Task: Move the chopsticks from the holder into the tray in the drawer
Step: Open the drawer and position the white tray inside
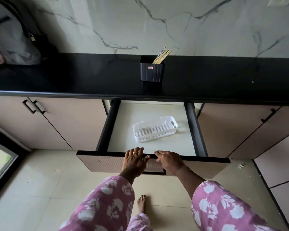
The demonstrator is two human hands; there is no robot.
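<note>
Both hands sit on the near front edge of the open drawer (153,114), left hand (135,160) flat with fingers spread and right hand (169,160) loosely curled over the lip, neither grip holding anything. The chopsticks (163,55) stand untouched in the black holder (152,71) on the far dark desk (73,77), leaning right. The white slotted tray (154,130) lies empty mid-drawer with bare floor all round, so lift the bundle straight up clear of the holder's rim and the desk's overhanging edge.
</note>
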